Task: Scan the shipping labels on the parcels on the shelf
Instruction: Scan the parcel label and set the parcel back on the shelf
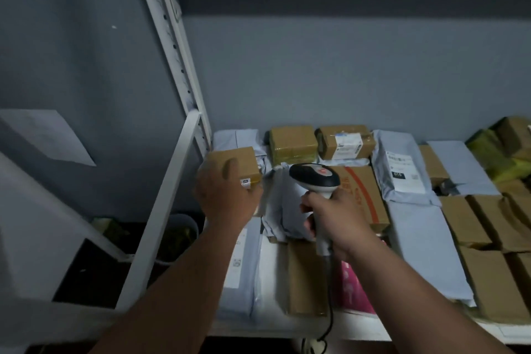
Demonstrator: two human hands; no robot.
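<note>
I see a white metal shelf (359,325) crowded with parcels: brown boxes, grey mailer bags and, far right, yellow-wrapped bundles (494,152). A grey bag (402,169) with a printed label lies just right of a box with orange print (362,192), and a labelled carton (346,142) stands against the grey wall. The slanted shelf post (178,66) crosses the left side; a bin (178,236) sits on the floor below.

Motion blur softens everything, so I cannot read any label. The right edge cuts off the parcels there.

My left hand (227,195) grips a small brown box (238,165), thumb over its top, raised at the shelf's left end. My right hand (334,221) is wrapped round the handle of the scanner (314,178), whose dark head sits just right of that box, apart from it.
</note>
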